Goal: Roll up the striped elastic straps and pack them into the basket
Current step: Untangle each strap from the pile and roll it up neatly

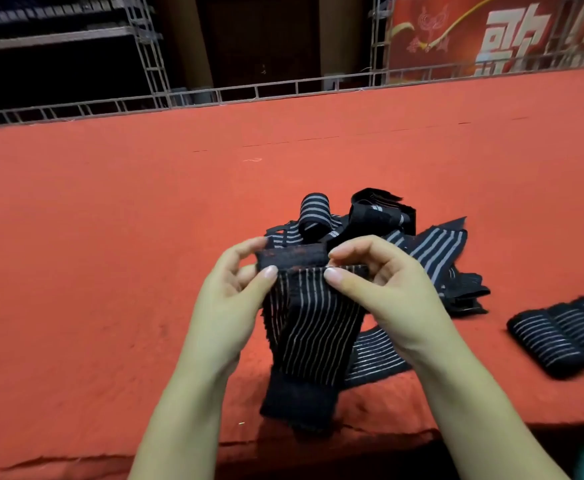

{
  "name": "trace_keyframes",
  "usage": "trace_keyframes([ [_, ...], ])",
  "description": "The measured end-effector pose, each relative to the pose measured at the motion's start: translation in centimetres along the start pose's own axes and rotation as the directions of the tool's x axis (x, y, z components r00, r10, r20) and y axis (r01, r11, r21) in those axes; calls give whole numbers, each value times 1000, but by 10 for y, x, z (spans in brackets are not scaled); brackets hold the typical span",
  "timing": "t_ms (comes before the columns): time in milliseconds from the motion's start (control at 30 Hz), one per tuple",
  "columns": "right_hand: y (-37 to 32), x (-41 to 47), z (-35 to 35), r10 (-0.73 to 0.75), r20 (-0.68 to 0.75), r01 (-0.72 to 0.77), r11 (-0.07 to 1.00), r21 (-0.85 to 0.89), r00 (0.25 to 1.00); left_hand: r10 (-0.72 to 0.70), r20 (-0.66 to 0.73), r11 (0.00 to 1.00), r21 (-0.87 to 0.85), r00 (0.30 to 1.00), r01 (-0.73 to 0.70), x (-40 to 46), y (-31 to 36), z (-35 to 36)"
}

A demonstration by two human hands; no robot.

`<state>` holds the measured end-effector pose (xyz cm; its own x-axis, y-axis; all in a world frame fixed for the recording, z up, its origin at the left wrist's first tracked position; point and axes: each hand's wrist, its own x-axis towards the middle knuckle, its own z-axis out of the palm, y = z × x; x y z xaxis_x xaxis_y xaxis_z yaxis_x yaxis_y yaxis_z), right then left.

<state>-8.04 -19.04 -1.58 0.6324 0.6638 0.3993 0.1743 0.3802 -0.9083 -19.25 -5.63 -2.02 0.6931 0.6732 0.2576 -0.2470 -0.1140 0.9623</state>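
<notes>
A black strap with thin white stripes (313,327) hangs down from both hands over the red surface. My left hand (238,289) pinches its folded top end on the left side. My right hand (373,282) pinches the same end on the right side, thumb on the striped face. Behind the hands lies a loose heap of striped straps (432,251), with one partly rolled strap (313,213) standing up in it. Three rolled straps (567,334) lie side by side at the right. No basket is in view.
The red cloth-covered surface (110,237) stretches wide to the left and back. Its front edge (76,459) runs just below my forearms. A metal truss frame (152,64) and a red banner (491,36) stand beyond the far edge.
</notes>
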Motion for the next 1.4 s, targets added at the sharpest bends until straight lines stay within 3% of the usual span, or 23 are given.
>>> trace_keyframes([
  [167, -3, 1, 4, -42, -20, 41, 997, -60, 999, 62, 128, 998, 2, 990, -63, -9, 13, 3],
  [533, -11, -5, 5, -116, -50, 109, 987, -119, 992, 120, 265, 987, 72, 957, -144, -14, 14, 1],
  [867, -11, -6, 9, -131, -87, 115, 979, -166, 988, 124, 302, 981, 109, 945, -163, -17, 19, 0],
  [1000, -7, -6, 13, -138, -103, 117, 975, -190, 985, 141, 262, 973, 143, 955, -183, -20, 22, 5],
  [1133, -4, -7, 18, -141, -127, 113, 972, -206, 982, 201, 138, 954, 196, 970, -226, -21, 21, 9],
  [1300, -7, -6, 13, -242, -178, 175, 928, -329, 954, 266, 26, 958, 107, 964, -268, -22, 27, 7],
  [1400, -12, -6, 13, -229, -132, 196, 954, -225, 964, 270, 52, 959, 74, 961, -274, -20, 31, 5],
])
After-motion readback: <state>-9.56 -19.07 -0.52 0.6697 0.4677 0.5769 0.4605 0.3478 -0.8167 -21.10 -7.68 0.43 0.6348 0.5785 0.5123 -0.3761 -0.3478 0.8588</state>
